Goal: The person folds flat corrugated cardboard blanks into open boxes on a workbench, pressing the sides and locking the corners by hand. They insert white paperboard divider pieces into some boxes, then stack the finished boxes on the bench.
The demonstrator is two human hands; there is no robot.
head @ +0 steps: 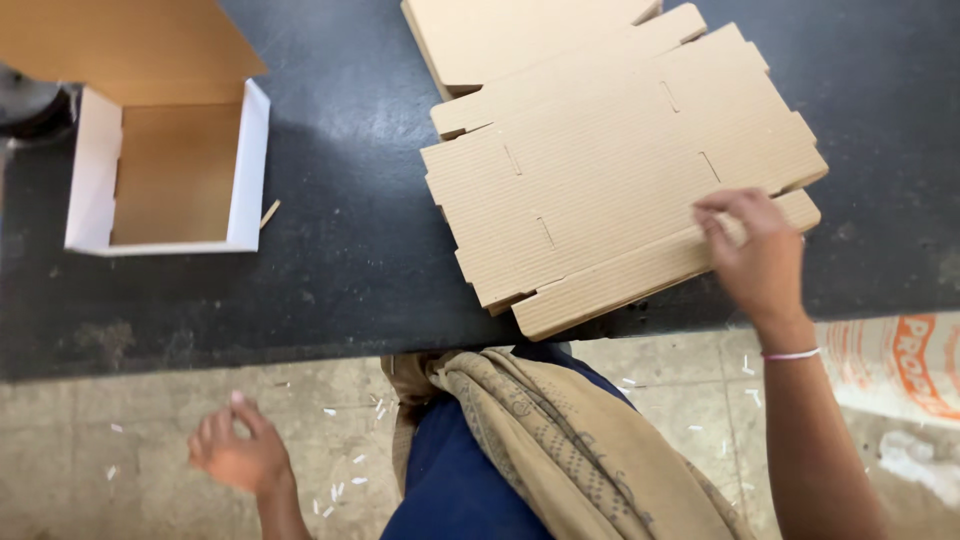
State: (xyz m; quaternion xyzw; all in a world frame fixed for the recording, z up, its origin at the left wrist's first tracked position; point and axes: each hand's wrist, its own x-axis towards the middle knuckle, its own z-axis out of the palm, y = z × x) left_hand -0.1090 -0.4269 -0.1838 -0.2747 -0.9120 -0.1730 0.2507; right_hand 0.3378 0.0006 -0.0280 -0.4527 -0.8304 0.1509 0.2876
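A flat die-cut cardboard box blank lies tilted on the black table, its near flap overhanging the front edge. My right hand rests on the blank's near right flap, fingers bent and pressing on the cardboard. A thin pale band circles that wrist. My left hand hangs below the table edge over the floor, fingers loosely spread and holding nothing. An assembled white box with a brown inside stands open at the table's left, its lid flap raised behind it.
More flat cardboard blanks are stacked at the table's far side, under the top blank. A small wood splinter lies beside the white box. Paper scraps litter the tiled floor. A white sack with orange print sits at the right.
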